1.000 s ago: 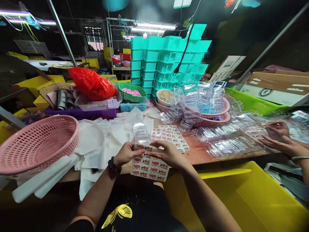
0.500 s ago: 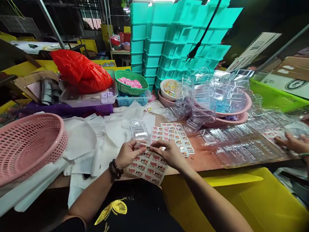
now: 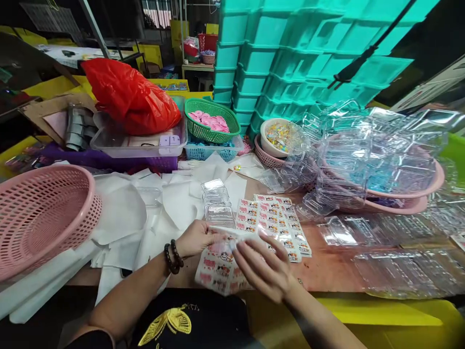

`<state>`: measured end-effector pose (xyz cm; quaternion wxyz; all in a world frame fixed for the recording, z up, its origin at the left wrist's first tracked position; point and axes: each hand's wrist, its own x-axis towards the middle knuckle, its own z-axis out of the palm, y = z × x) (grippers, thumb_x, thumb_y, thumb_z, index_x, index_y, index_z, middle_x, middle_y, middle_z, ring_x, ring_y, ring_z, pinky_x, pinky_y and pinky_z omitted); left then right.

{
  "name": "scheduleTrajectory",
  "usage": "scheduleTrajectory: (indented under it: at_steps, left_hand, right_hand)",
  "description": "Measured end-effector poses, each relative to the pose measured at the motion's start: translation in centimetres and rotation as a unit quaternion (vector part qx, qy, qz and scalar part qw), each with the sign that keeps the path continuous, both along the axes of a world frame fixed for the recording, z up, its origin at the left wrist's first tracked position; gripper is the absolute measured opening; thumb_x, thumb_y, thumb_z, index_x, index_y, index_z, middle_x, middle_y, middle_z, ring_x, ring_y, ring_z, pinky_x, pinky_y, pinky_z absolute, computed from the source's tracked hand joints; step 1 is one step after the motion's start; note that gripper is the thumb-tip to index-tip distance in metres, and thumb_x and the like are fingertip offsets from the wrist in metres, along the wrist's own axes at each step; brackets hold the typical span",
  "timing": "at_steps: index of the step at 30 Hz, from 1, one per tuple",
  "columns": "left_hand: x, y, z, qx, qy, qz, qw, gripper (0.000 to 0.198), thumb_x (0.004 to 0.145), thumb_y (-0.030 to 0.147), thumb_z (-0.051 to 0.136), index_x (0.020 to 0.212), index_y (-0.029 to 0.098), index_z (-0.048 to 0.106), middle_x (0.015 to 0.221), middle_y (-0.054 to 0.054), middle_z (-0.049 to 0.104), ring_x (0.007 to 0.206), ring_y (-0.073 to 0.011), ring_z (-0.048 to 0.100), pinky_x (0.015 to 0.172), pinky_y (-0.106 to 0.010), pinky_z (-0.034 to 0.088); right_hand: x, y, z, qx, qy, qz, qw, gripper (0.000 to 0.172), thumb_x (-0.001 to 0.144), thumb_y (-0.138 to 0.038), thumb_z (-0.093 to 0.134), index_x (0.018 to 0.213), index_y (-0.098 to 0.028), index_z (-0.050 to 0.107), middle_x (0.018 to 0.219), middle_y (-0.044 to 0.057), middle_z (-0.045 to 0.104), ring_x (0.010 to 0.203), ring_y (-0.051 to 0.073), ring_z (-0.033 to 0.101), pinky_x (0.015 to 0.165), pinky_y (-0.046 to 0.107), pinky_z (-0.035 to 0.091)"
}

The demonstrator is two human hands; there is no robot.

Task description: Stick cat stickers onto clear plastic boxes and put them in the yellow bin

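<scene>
A sheet of cartoon cat stickers [image 3: 218, 272] hangs tilted over the table's front edge, slightly blurred. At its upper left corner, my left hand [image 3: 196, 239], with dark beads at the wrist, pinches it. My right hand [image 3: 263, 266] lies across the sheet's right side, fingers stretched out and partly smeared by motion; its thumb is hidden. A pale strip runs along the sheet's top edge between the hands. Just behind lie more sticker sheets [image 3: 267, 220], overlapping on the table. Clear plastic trays [image 3: 218, 213] stand beyond my left hand.
White paper sheets [image 3: 176, 201] and a pink basket [image 3: 92, 203] lie left. Clear plastic shells [image 3: 348, 160] heap over pink baskets on the right, with rows of clear trays [image 3: 407, 271] nearer. Teal bins [image 3: 261, 63] rise behind. A black plug [image 3: 348, 70] hangs above.
My right hand has let its pinch on the sheet's top edge go and spread over the sheet. My left hand keeps its grip. The view has shifted, and a co-worker's hands at right are out of sight.
</scene>
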<state>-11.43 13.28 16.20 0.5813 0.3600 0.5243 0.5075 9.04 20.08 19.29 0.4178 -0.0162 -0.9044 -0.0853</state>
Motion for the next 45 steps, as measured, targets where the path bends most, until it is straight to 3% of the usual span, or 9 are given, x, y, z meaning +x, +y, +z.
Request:
scheduleTrajectory:
  at_steps: [2,4,6,8,10,12,16,21,45]
  left_hand:
    - [-1.2,0.4,0.3,-0.001,0.021,0.003,1.000,0.047,0.064,0.054,0.083,0.086,0.013,0.078,0.079,-0.007,0.075,0.071,-0.0204,0.068,0.067,-0.031,0.055]
    - [-2.2,0.8,0.6,0.006,0.049,0.033,0.998,0.042,0.071,0.051,0.080,0.090,0.014,0.076,0.081,-0.006,0.073,0.071,-0.0190,0.067,0.066,-0.030,0.054]
    - [-2.8,1.2,0.8,0.040,0.129,0.079,0.988,0.031,0.077,0.044,0.076,0.090,0.016,0.074,0.092,-0.007,0.071,0.083,-0.0209,0.067,0.073,-0.032,0.055]
    - [-3.1,1.6,0.8,0.090,0.246,0.115,0.958,0.021,0.080,0.036,0.074,0.086,0.016,0.073,0.110,-0.011,0.067,0.103,-0.0254,0.065,0.088,-0.038,0.055]
    - [-3.0,2.1,0.3,0.121,0.344,0.133,0.922,0.016,0.081,0.031,0.073,0.085,0.016,0.073,0.126,-0.014,0.062,0.116,-0.0296,0.060,0.099,-0.045,0.050]
    - [-2.8,2.4,-0.6,0.122,0.387,0.142,0.903,0.015,0.081,0.029,0.073,0.087,0.016,0.074,0.136,-0.016,0.057,0.118,-0.0315,0.058,0.102,-0.049,0.049]
    - [-2.6,2.7,-2.4,0.123,0.418,0.157,0.886,0.014,0.082,0.028,0.072,0.089,0.016,0.073,0.147,-0.016,0.049,0.123,-0.0335,0.055,0.104,-0.053,0.047]
    - [-2.6,2.9,-3.5,0.123,0.418,0.143,0.889,0.014,0.085,0.028,0.069,0.085,0.015,0.072,0.154,-0.019,0.040,0.135,-0.0364,0.046,0.109,-0.055,0.041]
    - [-3.1,3.4,-3.5,0.143,0.424,0.114,0.887,0.013,0.087,0.029,0.065,0.081,0.018,0.065,0.160,-0.014,0.034,0.129,-0.0339,0.049,0.105,-0.052,0.042]
  right_hand:
    - [-0.3,1.4,2.0,-0.048,0.049,0.007,0.998,0.024,0.090,-0.018,0.060,0.107,-0.033,0.068,0.093,-0.002,0.076,0.088,0.018,0.070,0.090,0.038,0.054]
    - [-2.0,4.2,3.6,-0.208,0.086,-0.038,0.974,0.012,0.091,-0.021,0.061,0.099,-0.028,0.068,0.086,0.001,0.075,0.080,0.018,0.069,0.079,0.036,0.056]
    - [-5.2,7.9,4.4,-0.447,0.033,-0.054,0.892,0.013,0.091,-0.034,0.062,0.090,-0.021,0.065,0.079,0.004,0.071,0.069,0.016,0.066,0.064,0.031,0.055]
    - [-8.8,11.8,4.0,-0.630,-0.087,-0.011,0.771,0.029,0.085,-0.046,0.066,0.079,-0.018,0.061,0.066,0.001,0.064,0.055,0.012,0.059,0.051,0.026,0.050]
    - [-11.9,14.9,2.8,-0.711,-0.170,-0.004,0.683,0.033,0.078,-0.047,0.072,0.074,-0.018,0.057,0.059,-0.002,0.059,0.048,0.009,0.051,0.045,0.022,0.043]
    - [-14.1,16.8,1.2,-0.729,-0.221,-0.014,0.648,0.033,0.074,-0.044,0.076,0.071,-0.017,0.056,0.055,-0.004,0.056,0.044,0.007,0.046,0.041,0.020,0.037]
    - [-15.9,18.1,-1.0,-0.719,-0.278,-0.024,0.637,0.026,0.074,-0.035,0.076,0.068,-0.017,0.058,0.052,-0.005,0.055,0.040,0.005,0.041,0.036,0.019,0.030]
    - [-16.2,18.1,-1.5,-0.714,-0.300,-0.050,0.631,0.018,0.079,-0.024,0.072,0.069,-0.017,0.059,0.053,-0.005,0.054,0.038,0.004,0.038,0.033,0.019,0.028]
    - [-16.6,18.4,-0.9,-0.686,-0.329,-0.087,0.643,0.018,0.082,-0.024,0.070,0.070,-0.017,0.058,0.055,-0.004,0.053,0.041,0.006,0.042,0.032,0.018,0.035]
